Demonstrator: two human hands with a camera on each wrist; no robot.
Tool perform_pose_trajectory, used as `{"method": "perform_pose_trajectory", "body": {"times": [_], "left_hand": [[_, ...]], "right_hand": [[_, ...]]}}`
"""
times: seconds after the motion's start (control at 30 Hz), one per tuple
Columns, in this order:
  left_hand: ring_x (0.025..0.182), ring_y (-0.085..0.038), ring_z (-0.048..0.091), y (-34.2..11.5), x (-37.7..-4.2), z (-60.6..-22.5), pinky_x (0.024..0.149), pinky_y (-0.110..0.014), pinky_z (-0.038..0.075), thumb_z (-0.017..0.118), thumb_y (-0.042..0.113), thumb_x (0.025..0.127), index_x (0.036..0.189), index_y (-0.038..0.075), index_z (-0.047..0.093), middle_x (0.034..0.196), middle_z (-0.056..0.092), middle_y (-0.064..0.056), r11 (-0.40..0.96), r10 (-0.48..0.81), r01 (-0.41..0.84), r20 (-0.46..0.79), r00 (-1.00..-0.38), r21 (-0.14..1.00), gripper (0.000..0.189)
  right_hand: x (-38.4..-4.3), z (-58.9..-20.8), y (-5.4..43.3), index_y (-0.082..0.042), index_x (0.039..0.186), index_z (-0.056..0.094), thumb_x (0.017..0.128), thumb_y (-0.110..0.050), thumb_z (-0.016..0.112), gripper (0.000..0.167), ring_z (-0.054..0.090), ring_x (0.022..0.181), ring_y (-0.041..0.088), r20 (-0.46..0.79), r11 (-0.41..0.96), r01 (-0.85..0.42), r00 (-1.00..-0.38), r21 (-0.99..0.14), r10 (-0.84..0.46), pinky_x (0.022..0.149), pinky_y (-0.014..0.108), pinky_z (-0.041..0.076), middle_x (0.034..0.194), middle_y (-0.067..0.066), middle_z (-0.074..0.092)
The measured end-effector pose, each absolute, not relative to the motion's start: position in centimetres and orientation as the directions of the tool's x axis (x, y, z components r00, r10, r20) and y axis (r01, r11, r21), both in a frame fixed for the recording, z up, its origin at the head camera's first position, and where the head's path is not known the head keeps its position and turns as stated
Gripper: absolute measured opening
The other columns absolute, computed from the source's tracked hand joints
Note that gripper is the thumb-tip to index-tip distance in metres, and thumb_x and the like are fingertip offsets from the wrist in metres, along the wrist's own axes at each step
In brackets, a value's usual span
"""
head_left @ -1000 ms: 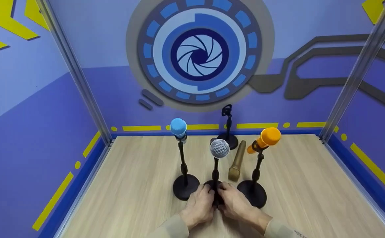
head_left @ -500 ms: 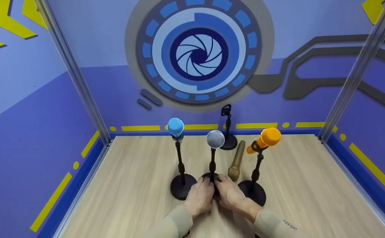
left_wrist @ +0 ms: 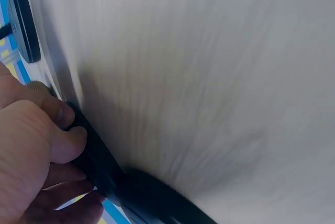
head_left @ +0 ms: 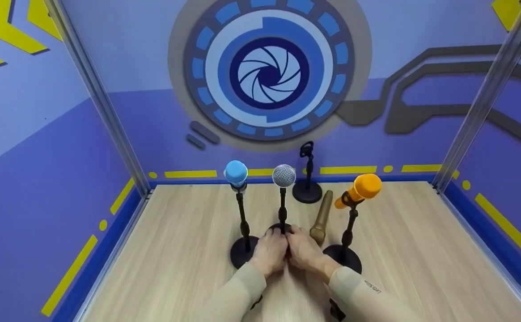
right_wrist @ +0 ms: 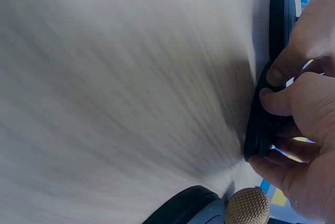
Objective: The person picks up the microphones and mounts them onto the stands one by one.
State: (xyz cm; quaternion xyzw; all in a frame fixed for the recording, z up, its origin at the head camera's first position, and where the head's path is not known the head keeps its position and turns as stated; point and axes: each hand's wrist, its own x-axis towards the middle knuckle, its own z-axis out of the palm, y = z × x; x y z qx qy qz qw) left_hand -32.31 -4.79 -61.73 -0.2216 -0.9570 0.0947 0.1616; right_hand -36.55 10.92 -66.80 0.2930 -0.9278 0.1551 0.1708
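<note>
A silver-headed microphone [head_left: 283, 175] stands upright in a black microphone stand [head_left: 282, 206] at mid-table. Both hands grip this stand's round base [left_wrist: 97, 148] from the near side. My left hand [head_left: 269, 251] holds its left edge, and my right hand [head_left: 304, 248] its right edge. Their thumbs lie side by side on the near rim, with fingers curled round the sides. To the left, a blue microphone [head_left: 236, 172] sits in its own stand, whose base [left_wrist: 157, 198] is right beside the held one. An orange microphone [head_left: 365, 187] in a stand is to the right.
A gold microphone [head_left: 322, 218] lies on the wooden table [head_left: 184, 255], between the held stand and the orange one's base [head_left: 344, 258]. A stand without a microphone [head_left: 307, 191] is at the back by the patterned wall [head_left: 153, 134]. Metal posts [head_left: 103, 98] edge the booth.
Both hands have moved the stand with the silver microphone away from the person and slightly left. The gold microphone, the orange microphone and the back stand stay put.
</note>
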Motion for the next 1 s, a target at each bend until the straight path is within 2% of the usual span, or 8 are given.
{"method": "perform_pose_trajectory", "body": {"times": [0.13,0.33,0.4,0.53,0.67,0.8,0.87,1.0], "left_hand": [[0.106,-0.030,0.075,-4.8,-33.1,-61.5,0.091,-0.036,0.067,0.088,0.029,0.087,0.120,0.004,0.080,0.118,0.077,-0.013,0.901,0.425,0.371,0.282,-0.860,-0.225,0.043],[0.101,-0.030,0.075,-4.9,-33.9,-61.6,0.089,-0.037,0.066,0.089,0.025,0.086,0.112,0.003,0.081,0.111,0.077,-0.013,0.919,0.391,0.340,0.338,-0.856,-0.201,0.035],[0.099,-0.030,0.075,-4.9,-34.2,-61.8,0.090,-0.037,0.065,0.089,0.024,0.084,0.110,0.003,0.081,0.108,0.077,-0.013,0.923,0.381,0.330,0.361,-0.851,-0.197,0.035],[0.093,-0.031,0.074,-5.0,-34.9,-62.4,0.086,-0.039,0.064,0.090,0.022,0.083,0.107,0.004,0.081,0.103,0.076,-0.013,0.934,0.357,0.311,0.394,-0.847,-0.177,0.031],[0.093,-0.032,0.075,-5.0,-35.3,-62.4,0.083,-0.041,0.066,0.089,0.019,0.085,0.106,0.002,0.081,0.103,0.076,-0.015,0.944,0.331,0.297,0.393,-0.858,-0.147,0.028],[0.098,-0.034,0.076,-5.1,-35.7,-62.2,0.081,-0.044,0.068,0.087,0.014,0.089,0.106,0.002,0.081,0.106,0.075,-0.017,0.958,0.284,0.275,0.362,-0.888,-0.077,0.022],[0.099,-0.035,0.075,-5.1,-35.9,-62.2,0.081,-0.045,0.068,0.086,0.012,0.089,0.104,0.002,0.082,0.107,0.075,-0.017,0.962,0.269,0.269,0.350,-0.897,-0.050,0.018],[0.099,-0.036,0.075,-5.3,-36.1,-62.3,0.082,-0.046,0.068,0.084,0.010,0.091,0.103,0.002,0.082,0.107,0.076,-0.018,0.961,0.264,0.276,0.349,-0.899,-0.016,0.014]], "right_hand": [[-36.0,-64.8,10.1,0.003,0.116,0.075,0.077,-0.006,0.085,0.041,0.068,0.095,0.041,0.415,0.766,-0.600,-0.773,-0.230,-0.481,0.085,0.055,0.062,0.113,0.019,0.069],[-36.0,-63.7,9.1,0.005,0.113,0.074,0.075,-0.003,0.086,0.041,0.070,0.094,0.043,0.443,0.777,-0.591,-0.769,-0.216,-0.461,0.085,0.057,0.062,0.109,0.020,0.071],[-36.6,-64.1,9.0,0.004,0.114,0.075,0.077,-0.004,0.083,0.040,0.071,0.095,0.041,0.445,0.781,-0.589,-0.768,-0.208,-0.461,0.084,0.054,0.063,0.111,0.020,0.071],[-36.8,-63.5,8.5,0.003,0.119,0.076,0.081,-0.004,0.081,0.039,0.073,0.103,0.041,0.395,0.797,-0.564,-0.797,-0.216,-0.457,0.090,0.050,0.066,0.117,0.019,0.073],[-36.3,-62.1,7.9,0.003,0.117,0.077,0.085,-0.002,0.079,0.033,0.076,0.111,0.038,0.340,0.812,-0.524,-0.836,-0.258,-0.431,0.096,0.049,0.067,0.121,0.018,0.076],[-36.6,-62.1,7.5,0.003,0.108,0.076,0.085,0.000,0.076,0.024,0.077,0.108,0.037,0.377,0.783,-0.535,-0.828,-0.316,-0.414,0.090,0.050,0.068,0.119,0.019,0.076],[-37.4,-63.2,7.7,0.002,0.106,0.077,0.084,-0.001,0.073,0.022,0.078,0.105,0.034,0.425,0.767,-0.561,-0.804,-0.311,-0.416,0.084,0.047,0.068,0.117,0.018,0.076],[-37.9,-63.7,7.6,0.002,0.097,0.076,0.082,-0.001,0.072,0.016,0.077,0.097,0.034,0.473,0.751,-0.587,-0.777,-0.304,-0.416,0.079,0.049,0.067,0.110,0.018,0.075]]}}
